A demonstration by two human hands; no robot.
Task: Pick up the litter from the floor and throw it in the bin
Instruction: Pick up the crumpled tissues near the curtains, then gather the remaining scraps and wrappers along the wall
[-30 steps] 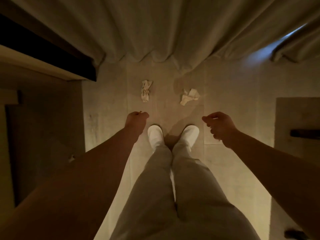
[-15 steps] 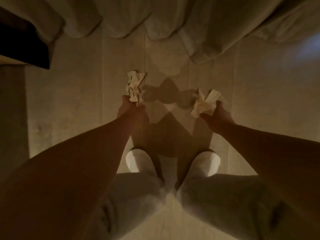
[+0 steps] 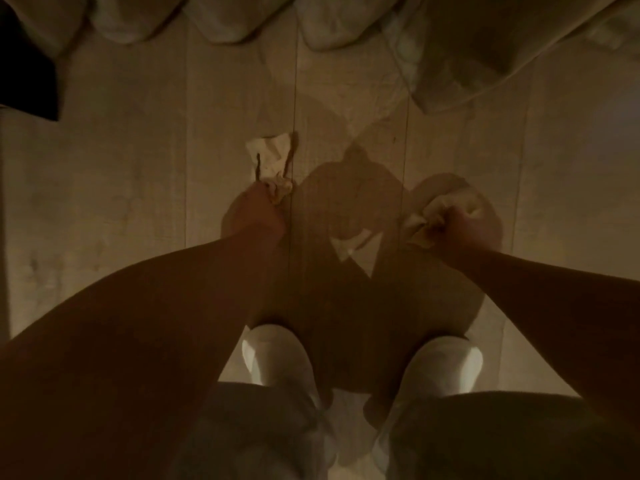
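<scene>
Two crumpled pale paper tissues are the litter. My left hand (image 3: 254, 211) pinches the near end of the left tissue (image 3: 270, 157), whose far part still lies spread on the pale floor. My right hand (image 3: 465, 230) is closed around the right tissue (image 3: 427, 220), which bulges out from the fist on its left side. Both hands are down at floor level, in front of my two white shoes (image 3: 277, 355). No bin is in view.
Hems of pale curtains (image 3: 329, 26) hang along the top of the view, touching the wooden plank floor (image 3: 121, 188). A dark furniture corner (image 3: 27, 74) juts in at the upper left. My bent legs in light trousers fill the bottom.
I have crouched lower and the view has closed in on the floor. Both hands went from reaching the tissues to closing on them; the right tissue is now bunched in my fist.
</scene>
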